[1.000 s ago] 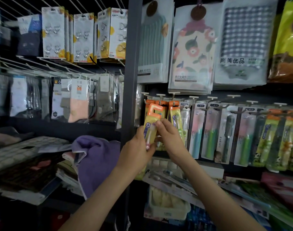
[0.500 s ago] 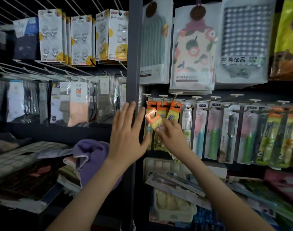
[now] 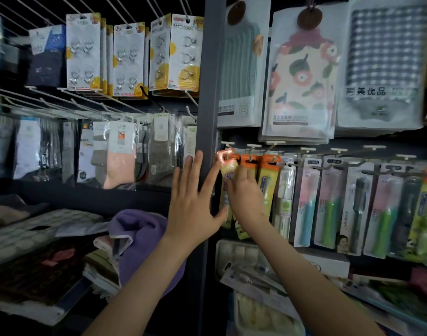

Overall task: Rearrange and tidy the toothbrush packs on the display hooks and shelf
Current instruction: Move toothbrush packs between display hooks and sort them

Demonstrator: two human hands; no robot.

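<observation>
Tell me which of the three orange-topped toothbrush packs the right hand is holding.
The leftmost orange-topped pack, next to the dark post. The right hand grips it and its top is tilted; the other two packs hang straight on their hooks.

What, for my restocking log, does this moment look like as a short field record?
Left hand: open, fingers spread, at the dark upright post
Right hand: pinches a yellow toothbrush pack
Pack: tilted, orange top up by the leftmost hook; threaded or not, cannot tell
Neighbours: orange-topped packs hanging just right of it
</observation>
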